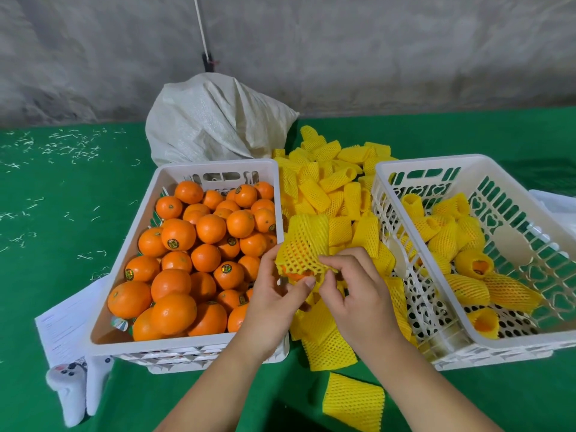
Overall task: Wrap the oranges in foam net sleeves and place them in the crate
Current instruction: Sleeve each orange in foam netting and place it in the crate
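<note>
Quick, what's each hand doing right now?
Left hand: holding the orange inside the foam sleeve.
Right hand: pinching the sleeve's edge.

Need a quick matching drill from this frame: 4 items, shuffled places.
Items:
1. bare oranges
2. wrapped oranges
3. white woven sack
4. single flat sleeve

Places:
A. behind the left crate
B. right crate
C. green cloth nearest the camera
D. left crate

Pairs: 1-D, 2-B, 3-A, 4-C
</note>
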Available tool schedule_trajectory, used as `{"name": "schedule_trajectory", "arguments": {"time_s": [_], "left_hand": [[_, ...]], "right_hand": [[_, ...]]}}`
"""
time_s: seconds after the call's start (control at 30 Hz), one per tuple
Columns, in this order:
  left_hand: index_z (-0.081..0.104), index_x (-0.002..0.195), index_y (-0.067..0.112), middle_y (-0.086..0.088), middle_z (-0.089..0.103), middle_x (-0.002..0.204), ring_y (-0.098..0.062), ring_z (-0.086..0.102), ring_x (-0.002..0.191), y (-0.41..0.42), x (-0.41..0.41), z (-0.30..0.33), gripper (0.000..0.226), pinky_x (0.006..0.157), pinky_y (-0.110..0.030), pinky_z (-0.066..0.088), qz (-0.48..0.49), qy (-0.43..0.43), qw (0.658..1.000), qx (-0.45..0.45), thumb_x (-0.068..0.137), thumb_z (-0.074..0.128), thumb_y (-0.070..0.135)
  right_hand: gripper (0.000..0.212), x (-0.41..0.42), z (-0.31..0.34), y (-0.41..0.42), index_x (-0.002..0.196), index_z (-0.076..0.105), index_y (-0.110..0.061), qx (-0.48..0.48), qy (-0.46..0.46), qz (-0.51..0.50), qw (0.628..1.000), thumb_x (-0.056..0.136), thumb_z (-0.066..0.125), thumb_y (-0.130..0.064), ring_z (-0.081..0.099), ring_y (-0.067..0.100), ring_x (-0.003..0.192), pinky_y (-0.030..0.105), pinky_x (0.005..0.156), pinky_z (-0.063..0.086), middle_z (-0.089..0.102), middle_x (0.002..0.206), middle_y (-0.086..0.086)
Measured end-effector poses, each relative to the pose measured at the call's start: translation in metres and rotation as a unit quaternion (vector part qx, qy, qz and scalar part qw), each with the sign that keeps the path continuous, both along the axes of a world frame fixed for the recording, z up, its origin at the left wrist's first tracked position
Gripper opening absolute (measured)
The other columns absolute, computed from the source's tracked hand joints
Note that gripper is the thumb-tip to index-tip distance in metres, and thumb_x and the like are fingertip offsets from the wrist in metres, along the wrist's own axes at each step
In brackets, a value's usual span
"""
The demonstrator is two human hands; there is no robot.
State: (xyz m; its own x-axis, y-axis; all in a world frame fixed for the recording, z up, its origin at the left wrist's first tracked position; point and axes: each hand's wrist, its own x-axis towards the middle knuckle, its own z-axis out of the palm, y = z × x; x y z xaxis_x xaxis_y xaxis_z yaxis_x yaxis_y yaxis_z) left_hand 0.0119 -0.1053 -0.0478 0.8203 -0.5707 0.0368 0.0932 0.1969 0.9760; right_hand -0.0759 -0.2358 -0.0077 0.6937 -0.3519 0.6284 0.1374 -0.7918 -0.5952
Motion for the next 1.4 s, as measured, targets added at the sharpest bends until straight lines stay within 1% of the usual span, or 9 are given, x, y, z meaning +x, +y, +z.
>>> {"name": "schedule_trajectory", "arguments": {"time_s": [0.13,0.4,0.53,0.63,0.8,0.97,1.07,1.23,1.4], "left_hand": [[0.058,0.125,0.036,-0.007,0.074,0.111,-0.02,0.072,0.097,-0.002,0.002,-0.006,0.058,0.077,-0.032,0.06,0.066,0.012,0.998,-0.014,0.081,0.083,0.008],[0.06,0.114,0.044,-0.001,0.073,0.107,-0.024,0.071,0.099,-0.002,0.001,0.001,0.057,0.077,-0.046,0.061,0.063,0.042,0.997,0.008,0.068,0.093,0.056],[0.061,0.114,0.036,0.003,0.075,0.098,-0.013,0.073,0.086,-0.003,-0.002,0.006,0.041,0.068,-0.027,0.059,0.058,0.082,0.994,-0.037,0.079,0.082,0.035],[0.053,0.124,0.023,0.009,0.074,0.099,-0.011,0.071,0.092,-0.001,-0.002,0.009,0.05,0.074,-0.026,0.059,0.061,0.039,0.997,-0.007,0.082,0.078,0.029],[0.051,0.129,0.02,0.015,0.071,0.11,-0.002,0.069,0.096,0.0,-0.007,0.012,0.06,0.076,-0.021,0.056,0.026,-0.059,0.997,0.039,0.08,0.083,0.032],[0.061,0.146,0.021,0.005,0.067,0.141,-0.018,0.061,0.133,0.004,-0.006,0.005,0.039,0.106,-0.032,0.053,-0.004,-0.092,0.995,0.035,0.107,0.061,0.024],[0.073,0.132,0.024,0.002,0.073,0.121,-0.018,0.068,0.117,0.004,-0.006,0.0,0.031,0.097,-0.026,0.054,0.058,-0.115,0.99,0.063,0.106,0.057,0.019],[0.072,0.112,0.036,0.015,0.062,0.101,-0.014,0.064,0.093,-0.002,-0.016,-0.005,0.026,0.079,-0.018,0.048,0.082,-0.278,0.946,0.144,0.099,0.07,0.013],[0.069,0.113,0.036,0.015,0.064,0.107,-0.012,0.065,0.101,0.004,-0.006,0.0,0.013,0.081,-0.016,0.049,0.05,-0.283,0.945,0.154,0.103,0.062,0.03]], "right_hand": [[0.017,-0.007,-0.003,0.014,0.104,0.07,-0.008,-0.039,0.001,0.047,0.998,0.092,0.059,-0.013,0.06,0.018,0.093,0.022,0.075,0.049,0.057,0.104,0.002],[0.032,-0.003,-0.005,0.005,0.122,0.06,-0.017,0.038,0.042,0.027,0.998,0.091,0.051,-0.019,0.057,0.014,0.107,0.022,0.083,0.049,0.054,0.12,-0.004],[0.023,-0.005,-0.013,0.01,0.109,0.069,-0.005,-0.011,0.021,0.027,0.999,0.093,0.055,-0.016,0.066,0.021,0.094,0.029,0.073,0.057,0.062,0.106,0.006],[0.016,-0.014,-0.013,0.02,0.106,0.063,-0.016,0.081,0.053,0.058,0.994,0.094,0.059,-0.026,0.061,0.013,0.092,0.026,0.076,0.051,0.058,0.102,-0.005],[0.044,-0.01,0.014,0.024,0.118,0.05,-0.058,0.512,0.135,0.095,0.843,0.078,0.058,-0.074,0.065,-0.003,0.1,0.016,0.077,0.053,0.065,0.108,-0.029],[0.063,-0.008,0.016,0.024,0.129,0.053,-0.049,0.602,0.143,0.105,0.778,0.071,0.076,-0.054,0.067,-0.001,0.111,0.024,0.085,0.051,0.069,0.125,-0.021],[0.065,-0.011,0.012,0.021,0.128,0.051,-0.053,0.624,0.144,0.106,0.761,0.069,0.08,-0.057,0.067,-0.001,0.112,0.027,0.084,0.046,0.069,0.123,-0.025],[0.08,-0.012,0.009,-0.009,0.139,0.051,-0.03,0.659,0.088,0.057,0.745,0.07,0.087,-0.045,0.071,0.02,0.095,0.031,0.072,0.054,0.07,0.128,0.005],[0.07,-0.02,0.007,-0.102,0.138,0.053,-0.03,0.671,0.076,-0.077,0.734,0.079,0.081,-0.055,0.059,0.017,0.079,0.033,0.07,0.051,0.061,0.136,0.013]]}}
